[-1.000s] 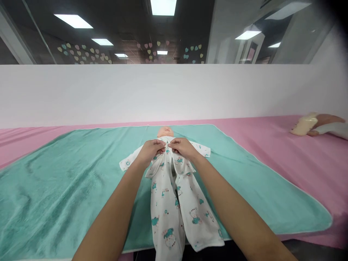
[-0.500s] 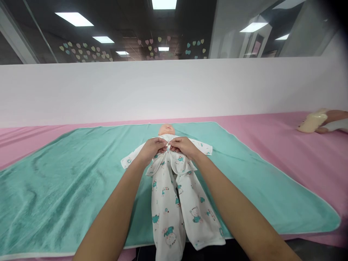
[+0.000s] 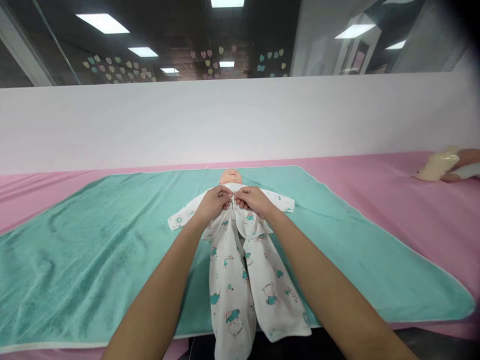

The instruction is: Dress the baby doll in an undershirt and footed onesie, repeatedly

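A baby doll [image 3: 231,176] lies on its back, head away from me, dressed in a white printed jacket [image 3: 252,224] and matching trousers [image 3: 232,295]. The jacket's front edges meet at the chest and part lower down. My left hand [image 3: 217,200] pinches the left front edge of the jacket. Opposite it, my right hand [image 3: 252,199] pinches the right front edge, the fingertips of both hands almost touching. Whatever fastener lies between them is too small to make out. The jacket's sleeves spread out to both sides.
A turquoise towel [image 3: 93,260] lies under the doll on a pink cloth [image 3: 393,210]. At the far right, another person's hand [image 3: 467,159] is at a cream-coloured doll's foot or similar pale object [image 3: 437,166]. A white wall [image 3: 225,125] with glass above stands behind.
Both hands stay at the jacket front, their fingertips drawn slightly closer together. The view has shifted a little; the doll lies as before.
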`<state>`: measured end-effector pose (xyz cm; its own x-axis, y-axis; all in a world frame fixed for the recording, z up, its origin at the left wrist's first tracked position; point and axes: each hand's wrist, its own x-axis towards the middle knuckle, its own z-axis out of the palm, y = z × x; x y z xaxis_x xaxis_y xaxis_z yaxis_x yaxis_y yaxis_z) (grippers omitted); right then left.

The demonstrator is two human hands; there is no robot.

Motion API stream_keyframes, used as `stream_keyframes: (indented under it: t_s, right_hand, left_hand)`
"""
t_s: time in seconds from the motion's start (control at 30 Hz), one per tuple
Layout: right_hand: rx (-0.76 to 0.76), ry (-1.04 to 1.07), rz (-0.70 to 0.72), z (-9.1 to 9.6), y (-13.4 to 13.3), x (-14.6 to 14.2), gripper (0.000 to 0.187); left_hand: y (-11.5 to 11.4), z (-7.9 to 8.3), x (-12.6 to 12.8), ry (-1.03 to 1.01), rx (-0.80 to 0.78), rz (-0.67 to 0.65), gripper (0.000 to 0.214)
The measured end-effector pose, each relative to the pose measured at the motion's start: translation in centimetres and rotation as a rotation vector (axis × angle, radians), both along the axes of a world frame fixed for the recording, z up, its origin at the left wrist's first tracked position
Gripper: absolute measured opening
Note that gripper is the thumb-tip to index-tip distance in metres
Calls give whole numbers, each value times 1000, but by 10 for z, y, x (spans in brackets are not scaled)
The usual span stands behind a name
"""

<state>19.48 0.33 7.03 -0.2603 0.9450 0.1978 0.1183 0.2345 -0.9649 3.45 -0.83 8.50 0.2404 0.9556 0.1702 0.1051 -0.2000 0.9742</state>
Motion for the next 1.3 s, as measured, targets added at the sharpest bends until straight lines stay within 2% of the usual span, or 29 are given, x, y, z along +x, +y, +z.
stream_keyframes:
  t_s: [0.2, 0.47, 0.73, 1.0, 1.2, 1.3]
  right_hand:
    - [-41, -75, 10, 0, 1, 3, 29]
    - [-166, 136, 121, -6, 9, 9, 21]
    - [-153, 145, 132, -8, 9, 10, 21]
    - [-81, 98, 158, -6, 6, 10, 20]
    - [26, -28, 60, -4, 0, 4, 19]
    - [32, -35, 48, -4, 0, 3, 20]
  left_hand:
    - [2, -3, 1, -4, 0, 15, 15]
    - [-1, 0, 1, -61, -37, 38, 22]
    - [1, -3, 2, -45, -7, 24, 20]
    - [5, -4, 1, 135, 81, 47, 15]
    - [2, 2, 1, 350, 119, 114, 24]
    - [3, 3, 2, 400, 112, 150, 17]
